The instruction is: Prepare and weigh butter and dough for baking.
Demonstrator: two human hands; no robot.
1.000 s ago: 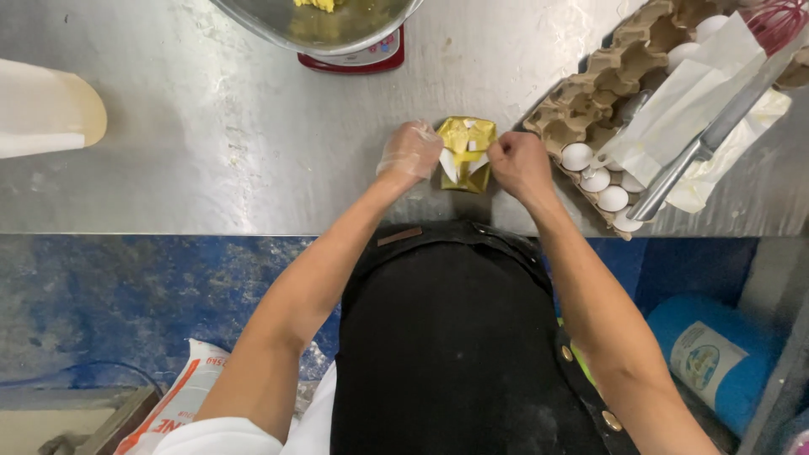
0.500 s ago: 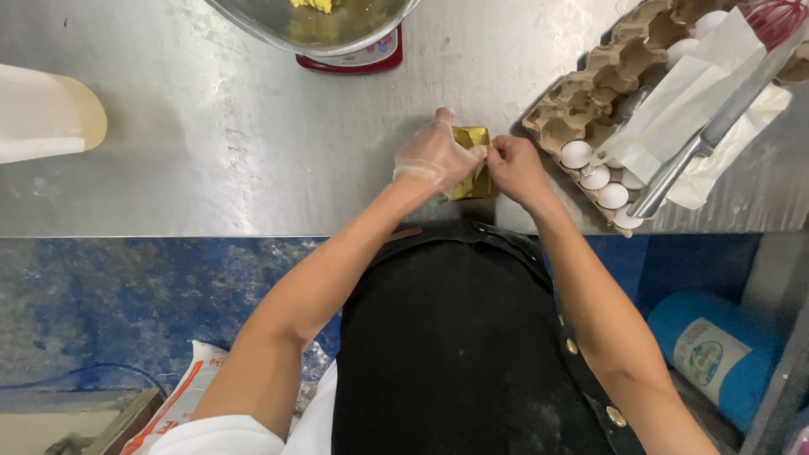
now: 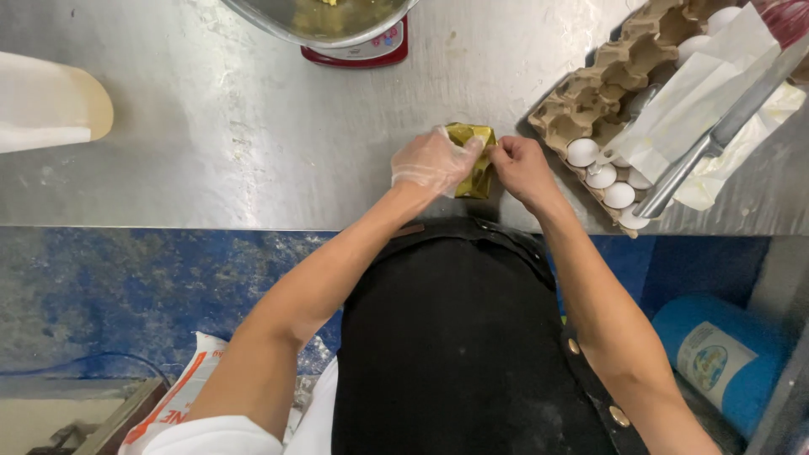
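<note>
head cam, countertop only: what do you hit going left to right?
Cream container → red scale under a metal bowl → gloved left hand → gold wrapper → bare right hand → egg tray → knife.

Both forearms reach forward and converge; gloved left hand [image 3: 431, 160] and bare right hand [image 3: 521, 166] pinch fingertip to fingertip.
</note>
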